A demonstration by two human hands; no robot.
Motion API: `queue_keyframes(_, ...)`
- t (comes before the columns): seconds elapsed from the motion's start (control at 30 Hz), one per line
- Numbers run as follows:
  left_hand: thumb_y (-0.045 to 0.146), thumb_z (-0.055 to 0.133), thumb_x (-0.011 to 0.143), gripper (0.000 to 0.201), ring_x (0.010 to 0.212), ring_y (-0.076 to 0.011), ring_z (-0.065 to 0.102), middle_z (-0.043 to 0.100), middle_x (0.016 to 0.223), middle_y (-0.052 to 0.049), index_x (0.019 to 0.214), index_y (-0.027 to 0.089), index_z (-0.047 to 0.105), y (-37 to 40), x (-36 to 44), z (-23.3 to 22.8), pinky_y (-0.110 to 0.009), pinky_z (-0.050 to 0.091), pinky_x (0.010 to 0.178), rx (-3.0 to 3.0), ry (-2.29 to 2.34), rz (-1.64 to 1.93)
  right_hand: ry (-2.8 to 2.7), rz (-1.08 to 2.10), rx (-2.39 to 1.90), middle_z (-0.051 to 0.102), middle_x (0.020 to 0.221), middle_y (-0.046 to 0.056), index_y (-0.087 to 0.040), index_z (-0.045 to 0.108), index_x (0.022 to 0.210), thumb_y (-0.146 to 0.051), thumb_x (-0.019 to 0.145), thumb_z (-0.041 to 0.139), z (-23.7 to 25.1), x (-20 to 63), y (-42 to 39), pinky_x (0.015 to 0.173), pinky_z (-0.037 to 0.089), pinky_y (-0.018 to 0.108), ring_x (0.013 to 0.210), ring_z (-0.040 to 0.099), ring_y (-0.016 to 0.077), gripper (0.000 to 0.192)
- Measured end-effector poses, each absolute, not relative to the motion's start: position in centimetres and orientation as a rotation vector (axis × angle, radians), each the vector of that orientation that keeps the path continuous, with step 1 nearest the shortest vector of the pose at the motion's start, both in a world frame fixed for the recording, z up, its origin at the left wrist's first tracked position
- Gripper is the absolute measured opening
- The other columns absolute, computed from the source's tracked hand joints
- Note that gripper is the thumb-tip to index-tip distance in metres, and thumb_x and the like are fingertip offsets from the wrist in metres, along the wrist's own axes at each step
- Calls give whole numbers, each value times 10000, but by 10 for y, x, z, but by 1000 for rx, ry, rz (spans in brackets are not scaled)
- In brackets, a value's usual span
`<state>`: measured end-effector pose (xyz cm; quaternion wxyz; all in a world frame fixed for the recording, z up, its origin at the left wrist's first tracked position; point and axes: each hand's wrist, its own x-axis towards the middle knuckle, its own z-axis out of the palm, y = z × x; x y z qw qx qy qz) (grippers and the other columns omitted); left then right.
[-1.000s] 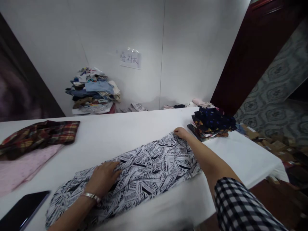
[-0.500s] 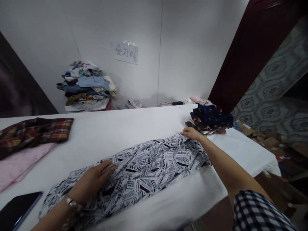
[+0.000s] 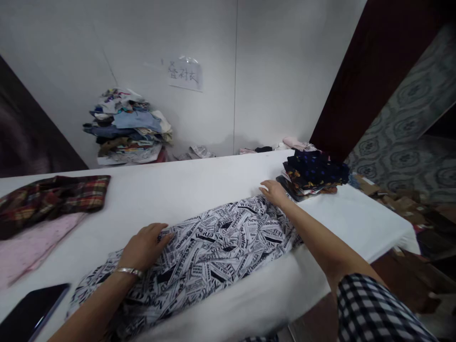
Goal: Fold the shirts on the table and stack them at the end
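We see both hands down on a black-and-white newsprint-pattern garment [image 3: 213, 251] spread lengthwise across the near part of the white table [image 3: 185, 185].

Our left hand [image 3: 144, 244] lies palm down on the garment's far edge near its middle-left, fingers close together and mostly straight, thumb out to the side. It looks flat and pressing, nothing gripped that we can make out. A silver bracelet [image 3: 126, 271] sits on that wrist.

Our right hand [image 3: 273, 191] is at the garment's far right corner, arm stretched out, fingers curled lightly down onto the cloth edge. We cannot tell whether it pinches the fabric or just rests on it; the fingertips are too small to read. A checked sleeve [image 3: 374, 308] covers the upper arm at lower right.

The garment runs from lower left, near the table's front edge, up to the right hand; it is wrinkled, and bunched along the near side.

Just beside the right hand, to its right, is a stack of folded dark printed clothes [image 3: 315, 173], not touching the hand as far as we see. On the table's left lie a red plaid garment [image 3: 53, 194] and a pink cloth [image 3: 32, 242] next to it. A dark phone [image 3: 32, 313] lies at the lower left corner. Behind the table, against the wall, a heap of mixed clothes [image 3: 128, 128], with a paper sign [image 3: 185, 75] taped above.
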<state>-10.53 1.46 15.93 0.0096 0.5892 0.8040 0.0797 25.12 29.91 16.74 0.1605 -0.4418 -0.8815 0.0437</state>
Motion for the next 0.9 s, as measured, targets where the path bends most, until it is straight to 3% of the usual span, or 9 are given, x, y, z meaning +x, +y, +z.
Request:
queue_keyframes(0.17,513,377,803,571,1099,-322,585,646,1184,-153,1165,139,612,27,-111,153,-413,451,911,1735,2486,109,-2807,246,-905,462,1424,121,-188,526,1330,-438,929,442,156,233,252,1087,319,410,1323,403,237,480)
queue_keyframes(0.33,510,397,791,426,949,-294,643,703,1002,-123,904,191,655,31,-113,156,-363,472,799,1637,2400,102,-2862,243,-1148,285,1522,159,-204,420,1414,-474,929,427,133,244,224,1099,220,539,1405,244,317,555)
queue_keyframes(0.43,572,419,764,475,1004,-300,630,686,1082,-130,922,191,655,27,-120,158,-360,466,837,1564,2408,131,-2833,268,-1237,260,1534,150,-203,391,1430,-503,943,374,133,251,219,1113,159,553,1417,209,316,572)
queue_keyframes(0.6,701,512,656,569,996,-313,633,703,1091,-82,930,229,672,12,-142,159,-389,474,848,1399,2421,127,-2783,308,-1236,245,1540,149,-203,397,1425,-520,938,378,141,246,207,1114,159,552,1424,187,316,582)
queue_keyframes(0.73,711,532,646,640,1109,-297,586,666,1201,-44,1068,244,644,-12,-156,162,-400,439,933,1330,2480,53,-2854,304,-1131,250,1542,127,-215,391,1429,-495,954,346,133,242,194,1116,166,553,1424,197,296,553)
queue_keyframes(0.9,745,473,659,859,1216,-346,514,552,1351,-124,1291,168,539,-49,-148,172,-442,422,973,1261,2594,127,-2834,230,-1180,306,1516,144,-185,426,1406,-440,955,368,132,242,185,1106,189,556,1408,241,306,521)
